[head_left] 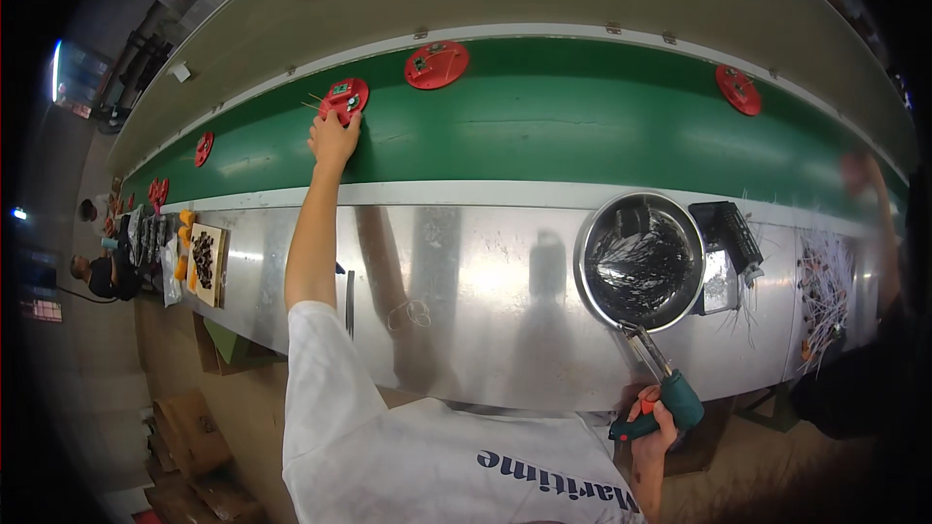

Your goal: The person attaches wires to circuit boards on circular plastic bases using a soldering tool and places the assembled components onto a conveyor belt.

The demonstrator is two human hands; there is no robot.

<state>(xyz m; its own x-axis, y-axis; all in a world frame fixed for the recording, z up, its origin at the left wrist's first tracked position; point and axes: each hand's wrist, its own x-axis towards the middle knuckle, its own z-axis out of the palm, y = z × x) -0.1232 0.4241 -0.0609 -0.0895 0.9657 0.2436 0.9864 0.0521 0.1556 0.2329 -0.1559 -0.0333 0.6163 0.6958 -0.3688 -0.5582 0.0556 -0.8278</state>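
My left arm reaches across to a green conveyor belt. There my left hand has its fingers closed on the near edge of a red round plate carrying a small green circuit board and thin wires. Down at the lower right, my right hand is wrapped round a green pistol-grip power screwdriver with a red trigger. Its metal front end points up at the near rim of a round metal bowl, which holds many small dark pieces, too small to name surely.
More red round plates lie along the belt, one beyond my left hand and another farther right. Beside the bowl stand a black box and a bundle of white wires. A co-worker's blurred arm is at the right edge.
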